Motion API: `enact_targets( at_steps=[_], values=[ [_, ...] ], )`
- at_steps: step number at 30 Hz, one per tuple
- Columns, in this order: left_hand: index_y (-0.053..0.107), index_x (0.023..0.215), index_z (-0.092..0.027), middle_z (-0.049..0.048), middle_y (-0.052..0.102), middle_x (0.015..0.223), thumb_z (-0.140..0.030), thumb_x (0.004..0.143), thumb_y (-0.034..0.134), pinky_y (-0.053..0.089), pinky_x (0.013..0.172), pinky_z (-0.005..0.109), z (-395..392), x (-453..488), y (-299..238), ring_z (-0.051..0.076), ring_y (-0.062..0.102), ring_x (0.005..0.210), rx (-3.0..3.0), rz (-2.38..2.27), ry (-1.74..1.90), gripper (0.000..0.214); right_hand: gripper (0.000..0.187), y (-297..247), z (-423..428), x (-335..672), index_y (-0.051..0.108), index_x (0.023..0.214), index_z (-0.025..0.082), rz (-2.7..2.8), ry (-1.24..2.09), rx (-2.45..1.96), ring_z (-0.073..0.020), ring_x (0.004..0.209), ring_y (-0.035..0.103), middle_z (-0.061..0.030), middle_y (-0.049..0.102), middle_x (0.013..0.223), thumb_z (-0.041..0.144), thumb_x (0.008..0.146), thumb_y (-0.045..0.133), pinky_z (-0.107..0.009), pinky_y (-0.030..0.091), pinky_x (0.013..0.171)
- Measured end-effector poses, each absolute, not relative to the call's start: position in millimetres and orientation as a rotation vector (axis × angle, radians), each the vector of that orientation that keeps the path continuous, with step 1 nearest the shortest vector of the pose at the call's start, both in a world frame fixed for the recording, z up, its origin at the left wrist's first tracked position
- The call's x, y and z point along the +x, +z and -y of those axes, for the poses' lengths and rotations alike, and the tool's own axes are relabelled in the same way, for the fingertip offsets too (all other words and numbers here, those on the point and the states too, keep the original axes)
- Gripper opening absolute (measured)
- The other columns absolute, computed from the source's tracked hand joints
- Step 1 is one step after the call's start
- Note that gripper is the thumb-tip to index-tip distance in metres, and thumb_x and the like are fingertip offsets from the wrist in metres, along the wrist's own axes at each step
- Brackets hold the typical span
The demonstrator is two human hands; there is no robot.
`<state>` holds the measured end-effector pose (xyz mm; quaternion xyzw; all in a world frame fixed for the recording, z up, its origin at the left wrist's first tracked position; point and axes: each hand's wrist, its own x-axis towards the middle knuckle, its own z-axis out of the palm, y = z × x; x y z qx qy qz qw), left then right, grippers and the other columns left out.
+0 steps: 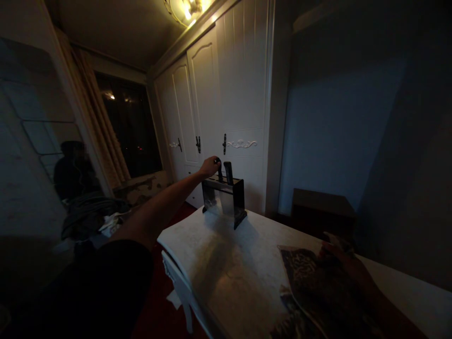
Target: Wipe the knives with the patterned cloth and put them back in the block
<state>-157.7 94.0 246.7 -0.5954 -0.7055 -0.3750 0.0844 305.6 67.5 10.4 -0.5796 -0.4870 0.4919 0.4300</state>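
My left hand [209, 166] is stretched far out and closed round the black handle of a knife [219, 170] standing in a dark knife rack [223, 199]. A second black handle [228, 172] stands beside it in the rack. The rack sits at the far end of a white table [226, 263]. My right hand [344, 261] rests in shadow on a dark patterned cloth [310, 287] at the table's near right; its fingers look spread flat.
White wardrobe doors [212, 103] stand behind the rack. A dark low cabinet [321, 207] is by the right wall. A person sits at the far left by the curtained window [130, 127], with heaped clothes nearby. The room is dim.
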Motion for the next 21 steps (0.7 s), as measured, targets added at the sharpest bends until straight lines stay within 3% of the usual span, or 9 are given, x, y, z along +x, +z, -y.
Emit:
enact_targets(
  at_steps=[7,16,21],
  values=[
    [0.067,0.104,-0.015,0.0074,0.070,0.091,-0.011,0.083,0.051,0.050,0.076,0.028,-95.9,-156.9,245.2,0.016,0.064,0.075,-1.825,2.111,-1.178,0.028,0.033,21.2,-62.5,306.0,0.069,0.062,0.021,1.212,1.242,-1.503,-0.0293,0.081,0.069,-0.0047,0.072,0.067,0.054,0.057,0.070,-0.034,0.052,0.066],
    [0.066,0.104,-0.014,0.0081,0.070,0.088,-0.007,0.080,0.049,0.051,0.073,0.030,-98.5,-157.0,245.4,0.017,0.064,0.073,-1.838,2.155,-1.333,0.030,0.032,23.6,-59.2,301.8,0.074,0.085,0.024,1.151,1.168,-1.437,-0.0301,0.076,0.070,-0.0022,0.069,0.061,0.041,0.058,0.071,-0.037,0.054,0.067],
    [0.065,0.103,-0.014,0.0062,0.068,0.084,-0.007,0.081,0.048,0.050,0.068,0.027,-96.9,-156.9,241.7,0.015,0.062,0.069,-1.869,2.149,-1.457,0.029,0.030,25.5,-57.0,302.7,0.073,0.082,0.023,1.205,1.222,-1.452,-0.0301,0.076,0.070,-0.0033,0.069,0.061,0.042,0.060,0.070,-0.036,0.053,0.066]
  ],
)
